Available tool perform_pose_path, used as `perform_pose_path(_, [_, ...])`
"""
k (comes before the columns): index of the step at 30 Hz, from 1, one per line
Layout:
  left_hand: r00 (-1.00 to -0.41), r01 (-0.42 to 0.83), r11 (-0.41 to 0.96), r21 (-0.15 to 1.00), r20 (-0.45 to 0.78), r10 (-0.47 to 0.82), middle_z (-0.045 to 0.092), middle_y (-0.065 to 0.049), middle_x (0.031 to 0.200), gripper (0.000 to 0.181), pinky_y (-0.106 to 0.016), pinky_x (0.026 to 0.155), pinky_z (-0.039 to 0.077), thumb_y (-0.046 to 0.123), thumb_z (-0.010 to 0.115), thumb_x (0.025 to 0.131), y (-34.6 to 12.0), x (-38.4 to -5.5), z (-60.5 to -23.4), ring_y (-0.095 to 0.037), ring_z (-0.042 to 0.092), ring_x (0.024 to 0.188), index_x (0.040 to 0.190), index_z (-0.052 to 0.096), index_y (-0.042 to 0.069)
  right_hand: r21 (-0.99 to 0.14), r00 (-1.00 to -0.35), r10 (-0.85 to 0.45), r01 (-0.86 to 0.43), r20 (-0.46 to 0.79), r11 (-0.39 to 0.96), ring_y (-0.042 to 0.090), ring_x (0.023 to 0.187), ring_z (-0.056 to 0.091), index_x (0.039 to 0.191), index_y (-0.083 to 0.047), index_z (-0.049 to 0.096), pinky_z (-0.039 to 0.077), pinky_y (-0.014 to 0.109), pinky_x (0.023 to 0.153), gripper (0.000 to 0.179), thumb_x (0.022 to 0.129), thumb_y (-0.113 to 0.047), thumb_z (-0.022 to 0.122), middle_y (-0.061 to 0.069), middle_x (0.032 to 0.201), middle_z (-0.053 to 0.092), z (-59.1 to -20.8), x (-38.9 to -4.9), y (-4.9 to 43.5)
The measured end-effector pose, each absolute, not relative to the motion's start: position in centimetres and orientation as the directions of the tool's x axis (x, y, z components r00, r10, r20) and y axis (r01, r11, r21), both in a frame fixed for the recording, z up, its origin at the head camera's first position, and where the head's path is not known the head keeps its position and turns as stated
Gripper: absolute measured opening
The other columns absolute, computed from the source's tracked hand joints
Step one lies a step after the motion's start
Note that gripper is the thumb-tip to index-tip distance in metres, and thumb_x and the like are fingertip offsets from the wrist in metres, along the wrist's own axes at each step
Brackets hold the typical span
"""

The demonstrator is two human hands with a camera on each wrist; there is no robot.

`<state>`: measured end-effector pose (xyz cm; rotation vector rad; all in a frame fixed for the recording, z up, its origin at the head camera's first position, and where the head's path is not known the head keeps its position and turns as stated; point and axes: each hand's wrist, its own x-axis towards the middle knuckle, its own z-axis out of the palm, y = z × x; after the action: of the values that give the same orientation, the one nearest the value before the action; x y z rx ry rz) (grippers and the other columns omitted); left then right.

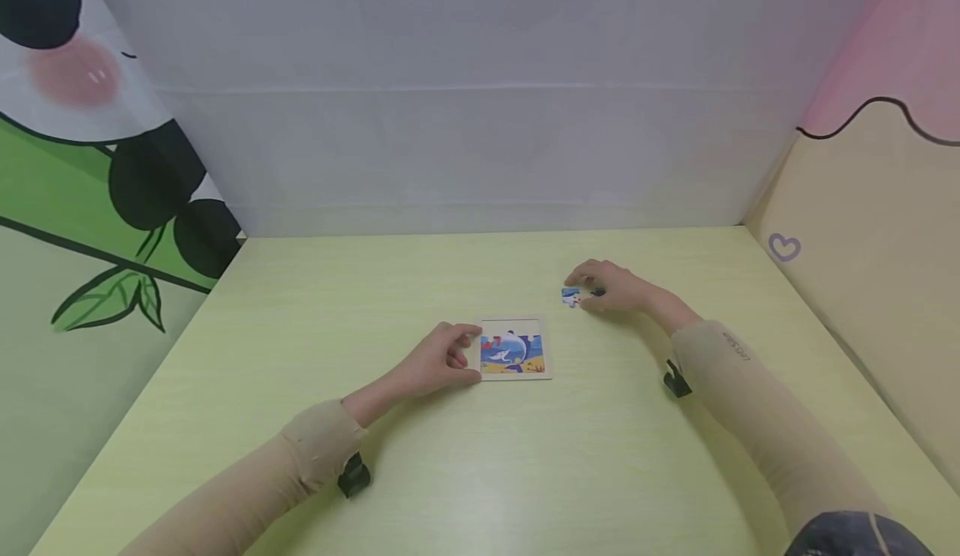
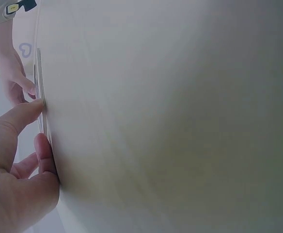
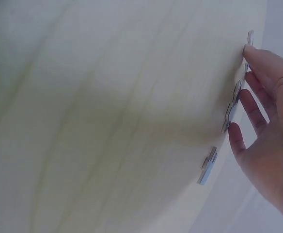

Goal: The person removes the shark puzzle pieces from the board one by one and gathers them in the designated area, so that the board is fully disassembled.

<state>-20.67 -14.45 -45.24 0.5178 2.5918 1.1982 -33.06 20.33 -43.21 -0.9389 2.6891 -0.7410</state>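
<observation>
In the head view my left hand (image 1: 442,360) holds the left side of a small square jigsaw frame (image 1: 548,356). Its thumb is at the lower left corner, its index finger at the upper left, and the other fingers curl inward. A picture of dolphins (image 1: 506,354) fills most of the frame, with a pale strip along the top. Farther back, my right hand (image 1: 615,288) bends loosely over several loose puzzle pieces (image 1: 571,297). In the right wrist view the thumb and fingertips touch or nearly touch pieces (image 3: 231,109); no firm grip shows.
Another puzzle piece (image 3: 208,166) lies on the table near the right hand. The pale yellow table (image 1: 360,289) ends at a white back wall (image 1: 480,147), with painted panels at both sides. Dark wrist cameras (image 1: 355,474) are strapped to the sleeves.
</observation>
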Motion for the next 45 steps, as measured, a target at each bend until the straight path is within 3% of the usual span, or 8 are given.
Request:
perform_pose_path(7, [-0.901, 0.234, 0.601, 0.764, -0.062, 0.43, 0.052, -0.016, 0.121, 0.07, -0.02, 0.079, 0.054, 0.014, 0.081, 0.08, -14.3, -20.7, -45.2, -0.013, 0.057, 0.089, 0.142, 0.05, 0.005, -0.484, -0.795, -0.606, -0.527, -0.009, 0.698, 0.037, 0.124, 0.052, 0.131, -0.004, 0.06, 0.04, 0.059, 0.107, 0.042, 0.091, -0.012, 0.069, 0.017, 0.137, 0.057, -43.5, -32.8, 20.3])
perform_pose_path(14, [-0.898, 0.233, 0.598, 0.766, -0.067, 0.435, 0.051, -0.017, 0.12, 0.067, -0.019, 0.078, 0.054, 0.013, 0.081, 0.08, -14.2, -20.5, -45.1, -0.014, 0.058, 0.088, 0.14, 0.053, 0.008, -0.425, -0.847, -0.529, -0.497, 0.051, 0.756, 0.034, 0.123, 0.055, 0.13, -0.012, 0.061, 0.03, 0.066, 0.107, 0.043, 0.09, -0.021, 0.071, 0.013, 0.133, 0.061, -43.8, -32.1, 20.0])
perform_pose_path(21, [-0.903, 0.219, 0.615, 0.757, -0.082, 0.423, 0.051, -0.016, 0.121, 0.064, -0.019, 0.079, 0.055, 0.014, 0.081, 0.08, -14.2, -20.7, -45.1, -0.013, 0.059, 0.088, 0.139, 0.056, 0.015, -0.49, -0.82, -0.551, -0.548, 0.154, 0.678, 0.032, 0.122, 0.055, 0.129, -0.011, 0.062, 0.033, 0.062, 0.107, 0.039, 0.091, -0.015, 0.068, 0.01, 0.131, 0.063, -43.2, -30.2, 17.9])
perform_pose_path(31, [-0.901, 0.226, 0.616, 0.755, -0.078, 0.426, 0.051, -0.016, 0.12, 0.063, -0.019, 0.079, 0.054, 0.015, 0.081, 0.08, -14.3, -20.7, -45.1, -0.013, 0.059, 0.088, 0.138, 0.057, 0.013, -0.577, -0.799, -0.589, -0.539, 0.119, 0.614, 0.024, 0.12, 0.056, 0.126, -0.017, 0.065, 0.039, 0.052, 0.106, 0.035, 0.091, -0.018, 0.068, 0.002, 0.127, 0.066, -43.0, -27.3, 15.2])
perform_pose_path(39, [-0.903, 0.214, 0.615, 0.759, -0.087, 0.421, 0.05, -0.016, 0.12, 0.063, -0.019, 0.079, 0.054, 0.014, 0.081, 0.08, -14.3, -20.7, -44.8, -0.013, 0.059, 0.088, 0.138, 0.056, 0.012, -0.562, -0.751, -0.657, -0.571, 0.064, 0.598, 0.02, 0.118, 0.056, 0.126, -0.016, 0.064, 0.045, 0.044, 0.105, 0.033, 0.092, -0.012, 0.066, -0.001, 0.124, 0.066, -43.7, -25.9, 13.9])
perform_pose_path(45, [-0.902, 0.216, 0.619, 0.755, -0.089, 0.422, 0.05, -0.016, 0.12, 0.063, -0.019, 0.078, 0.054, 0.015, 0.081, 0.08, -14.3, -20.6, -44.7, -0.013, 0.059, 0.088, 0.138, 0.056, 0.013, -0.499, -0.743, -0.668, -0.595, 0.042, 0.63, 0.017, 0.116, 0.056, 0.124, -0.018, 0.066, 0.044, 0.043, 0.103, 0.035, 0.089, -0.016, 0.071, -0.004, 0.122, 0.067, -44.2, -25.4, 12.9])
